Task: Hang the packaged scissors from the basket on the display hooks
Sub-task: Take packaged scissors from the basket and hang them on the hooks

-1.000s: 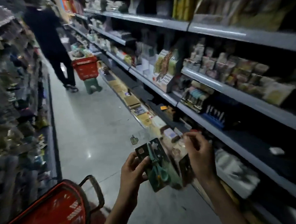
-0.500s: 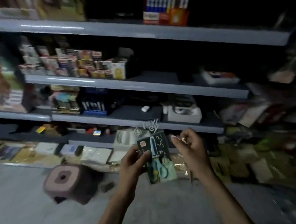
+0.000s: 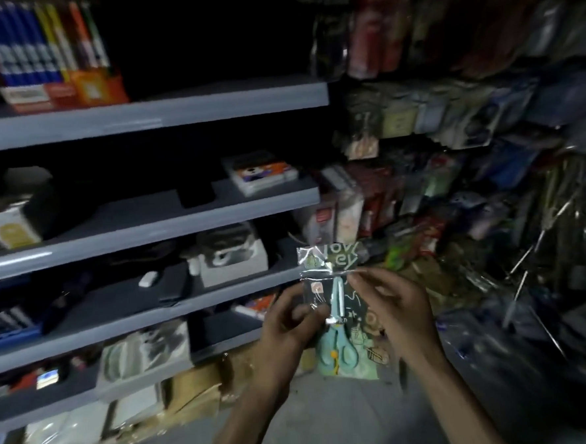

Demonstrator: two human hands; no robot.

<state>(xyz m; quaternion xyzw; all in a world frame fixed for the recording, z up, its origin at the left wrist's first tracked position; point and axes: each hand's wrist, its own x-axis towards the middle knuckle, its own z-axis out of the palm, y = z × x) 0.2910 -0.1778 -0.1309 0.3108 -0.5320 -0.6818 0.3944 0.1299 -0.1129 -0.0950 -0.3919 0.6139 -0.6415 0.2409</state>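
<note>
Pinching glossy, crinkly scissors pack [image 3: 342, 339]

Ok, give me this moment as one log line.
stage: scissors pack not yet hung | left hand: grips its left edge | right hand: pinches its top | hanging display: right of the hands
</note>
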